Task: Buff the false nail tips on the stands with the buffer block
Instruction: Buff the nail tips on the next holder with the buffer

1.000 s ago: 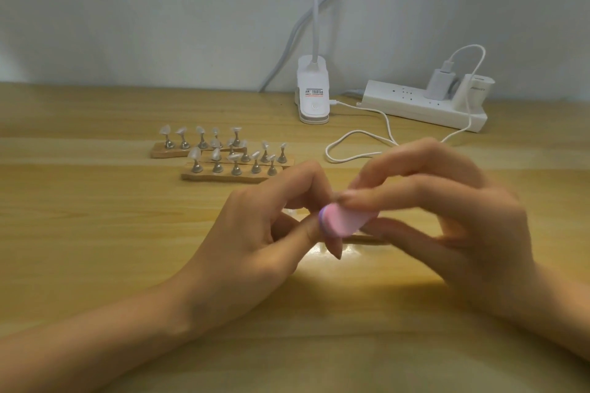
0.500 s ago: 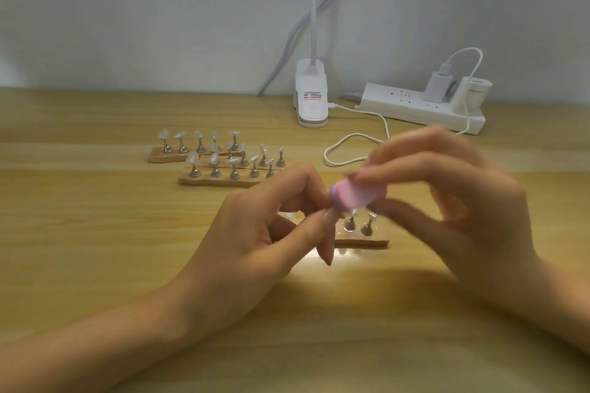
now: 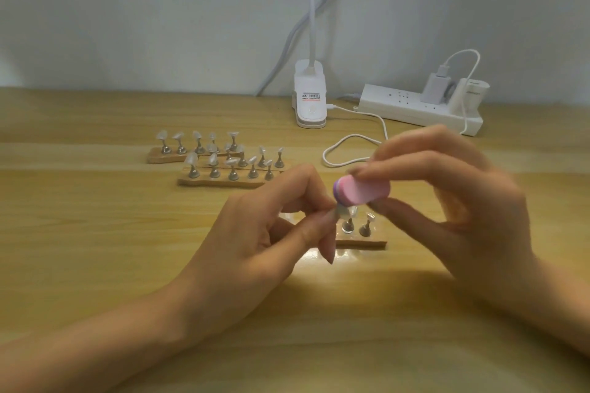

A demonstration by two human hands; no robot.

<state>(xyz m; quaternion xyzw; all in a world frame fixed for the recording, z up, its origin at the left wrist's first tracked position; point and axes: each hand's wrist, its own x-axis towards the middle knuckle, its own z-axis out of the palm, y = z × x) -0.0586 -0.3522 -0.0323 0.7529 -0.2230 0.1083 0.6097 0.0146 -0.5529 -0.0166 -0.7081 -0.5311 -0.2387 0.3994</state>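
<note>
Buffer block (image 3: 364,192) has risen above wooden desk (image 3: 95,233).

The left hand (image 3: 255,233) and the right hand (image 3: 463,210) are bare, and so are both forearms as far back as the near edge of the desk (image 3: 95,233), where they leave view. The left forearm (image 3: 111,329) is long and slender and narrows at the wrist. The fingers (image 3: 287,182) are slim and tapering. The left thumb carries a long nail (image 3: 329,249), grown past the fingertip to a rounded point. The right hand is smeared by blur, so its nails are hard to make out.
</note>
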